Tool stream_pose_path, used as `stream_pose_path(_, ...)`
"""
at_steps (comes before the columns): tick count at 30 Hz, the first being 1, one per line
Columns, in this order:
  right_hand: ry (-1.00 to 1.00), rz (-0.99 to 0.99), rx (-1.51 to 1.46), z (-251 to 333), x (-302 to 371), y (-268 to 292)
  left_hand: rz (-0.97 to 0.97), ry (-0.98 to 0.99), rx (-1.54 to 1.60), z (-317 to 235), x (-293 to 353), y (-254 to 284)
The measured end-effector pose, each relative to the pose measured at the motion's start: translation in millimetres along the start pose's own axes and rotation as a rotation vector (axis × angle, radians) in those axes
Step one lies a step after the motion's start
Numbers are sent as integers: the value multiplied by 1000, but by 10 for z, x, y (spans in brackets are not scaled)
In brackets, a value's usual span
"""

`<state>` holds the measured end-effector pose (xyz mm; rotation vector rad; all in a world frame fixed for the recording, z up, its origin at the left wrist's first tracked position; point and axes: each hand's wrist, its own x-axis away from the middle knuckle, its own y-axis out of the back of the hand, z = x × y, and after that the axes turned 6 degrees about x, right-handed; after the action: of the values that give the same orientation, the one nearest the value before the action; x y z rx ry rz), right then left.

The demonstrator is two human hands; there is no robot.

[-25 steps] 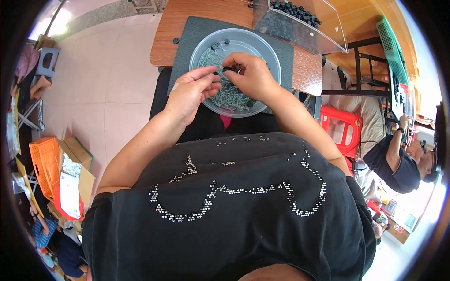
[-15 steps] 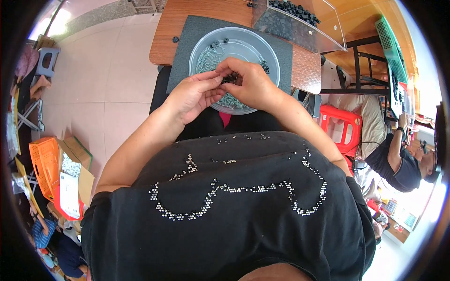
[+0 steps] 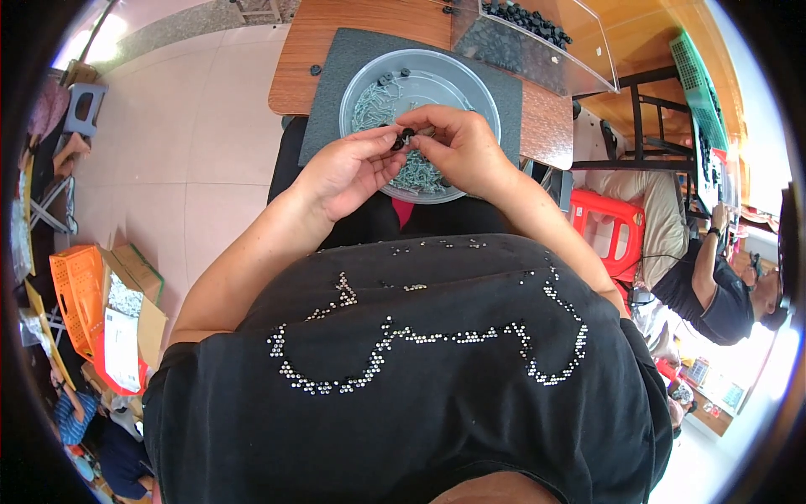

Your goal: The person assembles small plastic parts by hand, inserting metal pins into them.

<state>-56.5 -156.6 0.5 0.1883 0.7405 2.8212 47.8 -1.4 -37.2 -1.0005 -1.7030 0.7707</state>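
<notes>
Above a round grey plastic basin [image 3: 495,101], my left hand [image 3: 348,172] pinches a small black plastic knob-like part [image 3: 398,143] between thumb and forefinger, its other fingers curled loosely below. My right hand [image 3: 466,147] meets it from the right, fingertips closed at the part. A tiny pale piece that looks like a screw shows at those fingertips; the fingers partly cover it. Loose silvery screws [image 3: 417,175] lie in the basin below the hands, with more screws [image 3: 375,105] toward its far left. Several black parts [image 3: 386,79] sit near the basin's far rim.
The basin rests on a dark grey mat [image 3: 336,67] on a wooden table [image 3: 378,18]. A clear box [image 3: 579,76] with many black parts stands far right. A red stool [image 3: 609,235] and a seated person [image 3: 714,281] are at right; an orange crate [image 3: 77,294] and a carton [image 3: 151,328] at left.
My right hand has shifted slightly right and its fingers have straightened toward the left fingertips. The black part and pale piece now show more clearly between the hands.
</notes>
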Motion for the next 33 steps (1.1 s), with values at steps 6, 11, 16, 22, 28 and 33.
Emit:
stream_pose_path(6, 99, -82, 172, 130, 24, 6, 43, -29, 53, 1, 5, 15)
stream_pose_path(11, 52, -131, 19, 15, 55, -30, -4, -72, 109, 1, 20, -32)
stream_pose_path(16, 24, -151, -136, -49, 76, -58, 14, -84, 174, 8, 41, -31)
stream_pose_path(22, -1, -182, -274, 80, 121, -48, 103, -94, 198, -2, 40, -25)
stream_pose_path(28, 77, -271, -122, 170, 148, -39, 59, -139, 207, -2, 59, -104)
stream_pose_path(33, 378, -416, 206, 207, 123, -72, 75, -145, 182, 7, 75, -118)
